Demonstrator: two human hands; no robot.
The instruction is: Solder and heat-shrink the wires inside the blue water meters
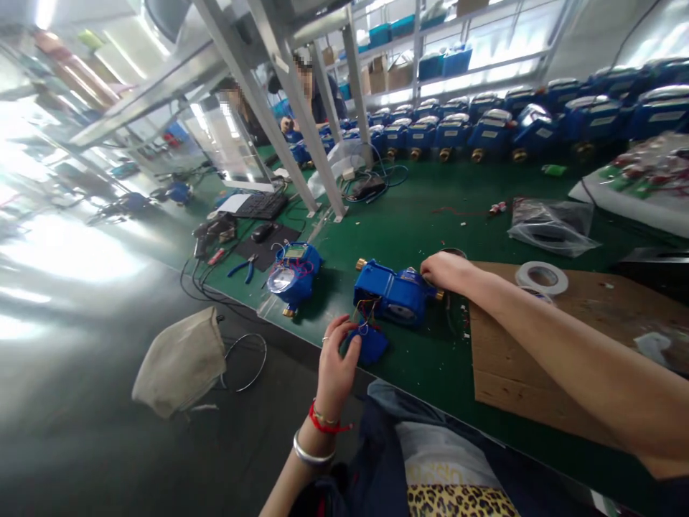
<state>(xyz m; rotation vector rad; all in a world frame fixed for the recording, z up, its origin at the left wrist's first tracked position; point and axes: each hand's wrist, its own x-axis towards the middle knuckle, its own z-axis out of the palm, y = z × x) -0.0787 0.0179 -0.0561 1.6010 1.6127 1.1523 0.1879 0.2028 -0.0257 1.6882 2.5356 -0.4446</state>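
A blue water meter (395, 291) lies on the green bench in front of me, its box-shaped end open with thin coloured wires coming out. Those wires run to a loose blue cover (373, 346) near the bench's front edge. My left hand (336, 355) has thumb and fingertips closed at the cover's left edge, beside the wires. At the meter's right end, near its brass fitting, my right hand (446, 273) is closed with curled fingers against the body; its fingertips are partly hidden. To the left stands a second blue meter (293, 273) with its display and red wires exposed.
Blue pliers (245, 268), a mouse (263, 232) and a keyboard (262, 205) lie left. Metal posts (317, 143) rise from the bench. Cardboard (500, 359) with a tape roll (541, 277) lies right. Rows of meters (451, 133) line the back, where a person stands.
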